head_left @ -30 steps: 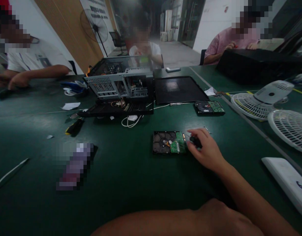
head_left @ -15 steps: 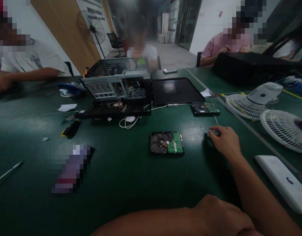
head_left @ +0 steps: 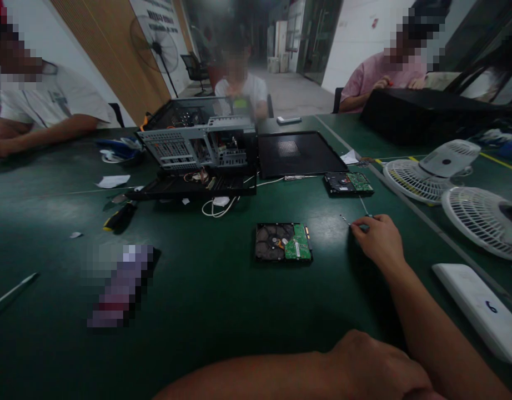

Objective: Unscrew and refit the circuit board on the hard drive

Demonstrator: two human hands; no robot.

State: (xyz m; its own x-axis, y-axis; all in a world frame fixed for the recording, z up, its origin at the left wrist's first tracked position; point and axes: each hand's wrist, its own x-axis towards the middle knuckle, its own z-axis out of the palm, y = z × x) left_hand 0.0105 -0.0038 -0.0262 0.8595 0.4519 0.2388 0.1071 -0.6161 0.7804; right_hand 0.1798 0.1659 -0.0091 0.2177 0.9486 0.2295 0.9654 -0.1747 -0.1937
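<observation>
1. The right hand [head_left: 379,241] lies on the table [head_left: 206,300] toward its right edge. Its grip is drawn together at the fingertips over some small screws [head_left: 344,218]. Whether a screw is actually pinched I cannot tell.
2. The screws are tiny and lie loose on dark green felt in dim light. A brush of the palm or forearm could likely scatter them or roll them toward the seam near the right edge, where they would be hard to find.
3. A hard drive [head_left: 284,242] lies circuit board up near the middle of the table, just left of the hand and apart from it. A sweep of the arm could scrape its bare board.
4. The left hand [head_left: 376,366] rests at the near edge. Its fingers are hidden, so I cannot tell its grip.
5. The computer case [head_left: 197,136] lies open toward the far edge and holds a metal drive cage and wiring.
6. Before the case lies a black tray [head_left: 193,188] with cables and small parts in it, and a white cable [head_left: 216,208] spills out onto the table.
7. A second drive [head_left: 348,183] lies bare on the table beyond the hand.
</observation>
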